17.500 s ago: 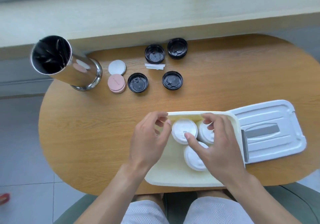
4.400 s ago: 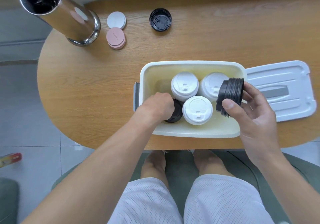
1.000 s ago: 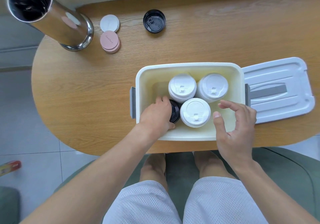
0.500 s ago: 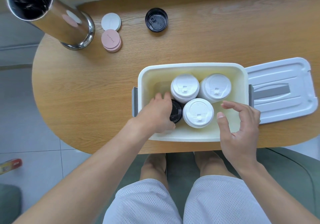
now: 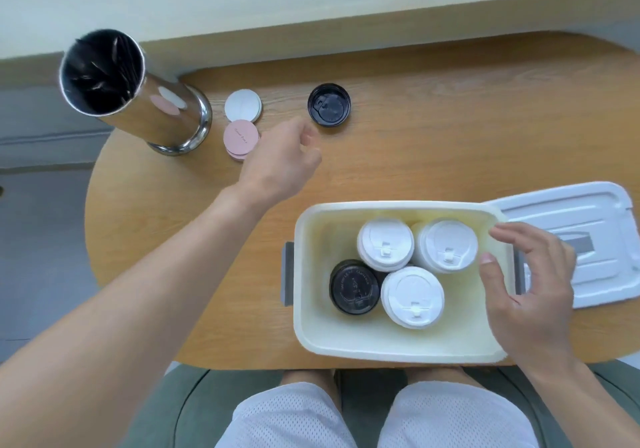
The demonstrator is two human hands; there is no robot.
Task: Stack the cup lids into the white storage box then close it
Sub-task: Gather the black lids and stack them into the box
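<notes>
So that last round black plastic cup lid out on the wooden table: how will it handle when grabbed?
The round black plastic cup lid looks thin and hollow, so probably very light and slightly flexible if pinched. It lies flat, so it should slide rather than roll if nudged by the left hand. Its glossy rim may be a bit slippery.

left hand (image 5: 277, 160) outstretched, empty (fingers loose) | right hand (image 5: 530, 292) open, hovering
</notes>
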